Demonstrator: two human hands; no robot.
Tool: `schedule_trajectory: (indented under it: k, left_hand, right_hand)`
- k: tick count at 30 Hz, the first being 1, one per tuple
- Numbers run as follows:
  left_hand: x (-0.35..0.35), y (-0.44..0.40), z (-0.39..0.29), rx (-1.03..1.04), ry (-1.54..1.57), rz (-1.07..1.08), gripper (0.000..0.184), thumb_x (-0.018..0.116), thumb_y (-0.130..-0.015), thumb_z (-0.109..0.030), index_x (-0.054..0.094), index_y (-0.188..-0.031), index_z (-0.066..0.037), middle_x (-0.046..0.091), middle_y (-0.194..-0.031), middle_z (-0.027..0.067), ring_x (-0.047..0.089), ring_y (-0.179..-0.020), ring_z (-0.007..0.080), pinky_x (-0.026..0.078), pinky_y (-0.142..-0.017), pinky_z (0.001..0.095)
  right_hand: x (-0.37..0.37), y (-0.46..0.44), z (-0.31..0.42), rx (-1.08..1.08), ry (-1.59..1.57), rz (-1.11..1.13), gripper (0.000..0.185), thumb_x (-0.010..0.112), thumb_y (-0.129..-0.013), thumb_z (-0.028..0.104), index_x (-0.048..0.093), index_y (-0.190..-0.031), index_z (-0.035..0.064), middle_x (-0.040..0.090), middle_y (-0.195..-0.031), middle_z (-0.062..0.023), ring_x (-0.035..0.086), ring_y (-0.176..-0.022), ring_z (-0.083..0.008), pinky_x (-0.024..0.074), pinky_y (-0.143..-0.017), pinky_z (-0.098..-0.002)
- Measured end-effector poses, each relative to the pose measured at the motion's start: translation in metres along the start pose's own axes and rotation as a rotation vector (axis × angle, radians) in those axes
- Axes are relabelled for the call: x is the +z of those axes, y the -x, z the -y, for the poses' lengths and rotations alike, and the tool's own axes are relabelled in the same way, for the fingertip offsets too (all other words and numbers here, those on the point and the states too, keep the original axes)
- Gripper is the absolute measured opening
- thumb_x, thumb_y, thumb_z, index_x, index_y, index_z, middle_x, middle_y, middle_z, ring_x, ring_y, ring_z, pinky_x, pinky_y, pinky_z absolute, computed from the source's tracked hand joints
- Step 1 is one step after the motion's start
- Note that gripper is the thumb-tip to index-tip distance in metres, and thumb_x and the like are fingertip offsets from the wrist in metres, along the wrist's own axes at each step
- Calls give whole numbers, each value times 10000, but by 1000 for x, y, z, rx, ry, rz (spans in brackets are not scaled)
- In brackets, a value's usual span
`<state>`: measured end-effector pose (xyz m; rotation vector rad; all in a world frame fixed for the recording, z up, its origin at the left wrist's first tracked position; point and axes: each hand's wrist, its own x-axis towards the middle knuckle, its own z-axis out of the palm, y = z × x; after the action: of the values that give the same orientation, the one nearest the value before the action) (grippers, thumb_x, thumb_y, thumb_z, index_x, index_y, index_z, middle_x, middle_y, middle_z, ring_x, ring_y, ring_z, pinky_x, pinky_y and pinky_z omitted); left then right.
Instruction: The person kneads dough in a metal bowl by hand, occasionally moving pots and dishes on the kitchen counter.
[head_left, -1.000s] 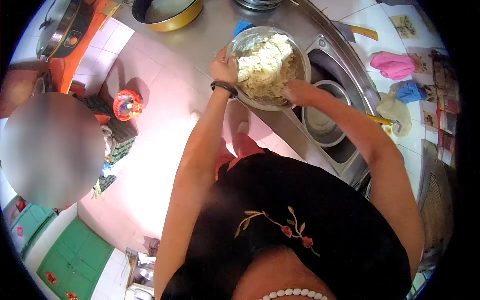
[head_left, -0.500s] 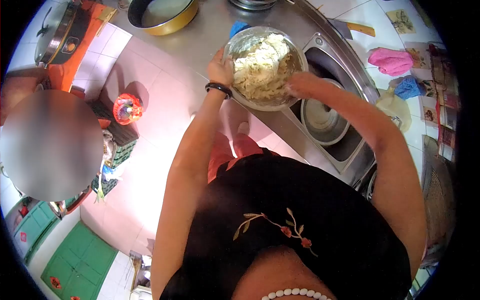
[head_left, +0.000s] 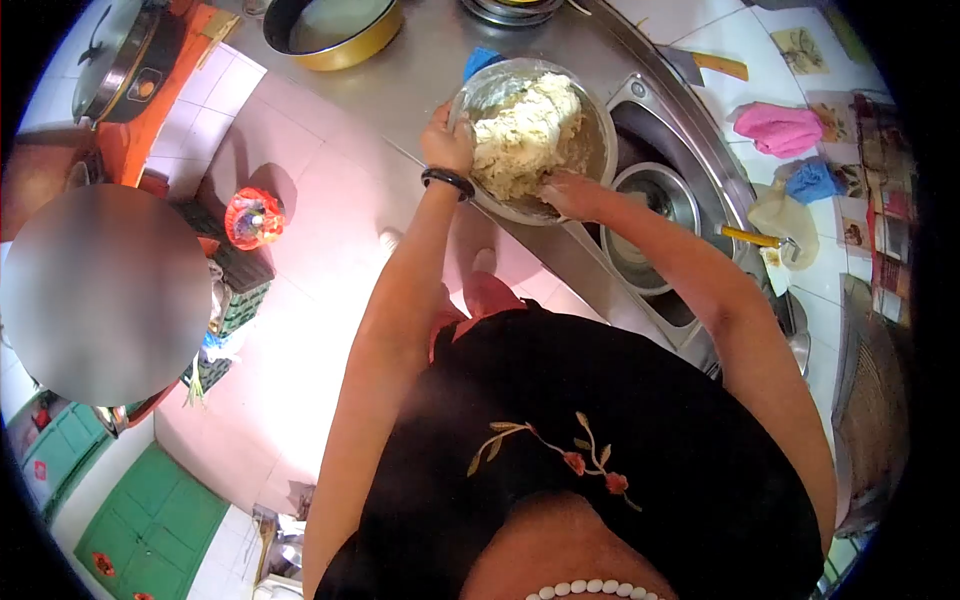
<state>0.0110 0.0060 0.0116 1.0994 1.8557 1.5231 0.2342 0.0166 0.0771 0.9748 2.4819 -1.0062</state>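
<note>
A metal bowl stands at the counter's edge, tilted slightly. Inside lies a rough, lumpy mass of dough, paler with flour on top. My left hand, with a dark bangle at its wrist, grips the bowl's left rim, thumb toward the inside. On the near right side of the bowl, my right hand has its fingers curled into the dough's lower edge; the fingertips are partly hidden there.
A sink with a metal basin adjoins on the right. A yellow pan sits on the counter. A knife, pink cloth, blue cloth and yellow-handled peeler lie beyond the sink.
My right hand has moved left and down from the bowl's right rim into the dough's near edge. The left hand stays on the rim. The yellow-handled peeler has come into view.
</note>
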Motion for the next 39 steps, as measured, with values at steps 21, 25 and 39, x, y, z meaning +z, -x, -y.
schedule_trajectory:
  k: [21, 25, 39]
  left_hand:
    - [4, -12, 39, -8, -49, 144, 365, 603, -844, -146, 582, -1165, 28, 629, -1097, 232, 612, -1037, 336, 465, -889, 356]
    - [-8, -6, -2, -24, -134, 118, 236, 597, -845, -133, 604, -1040, 1, 661, -907, 219, 644, -856, 378, 492, -760, 397]
    - [6, -5, 33, -8, -48, 65, 265, 607, -816, -166, 616, -1043, -28, 652, -896, 222, 631, -834, 391, 493, -747, 405]
  right_hand:
    - [-43, -4, -52, -6, 800, 118, 171, 553, -770, 152, 705, -753, 75, 681, -862, -127, 652, -850, -329, 522, -720, -434]
    - [-22, 5, -41, -78, 705, 42, 219, 520, -795, 196, 700, -766, 75, 674, -847, -147, 647, -836, -340, 523, -734, -434]
    - [-2, -6, 12, -97, -109, 123, 356, 403, -911, 296, 577, -998, -3, 592, -1088, -234, 573, -995, -373, 455, -853, -439]
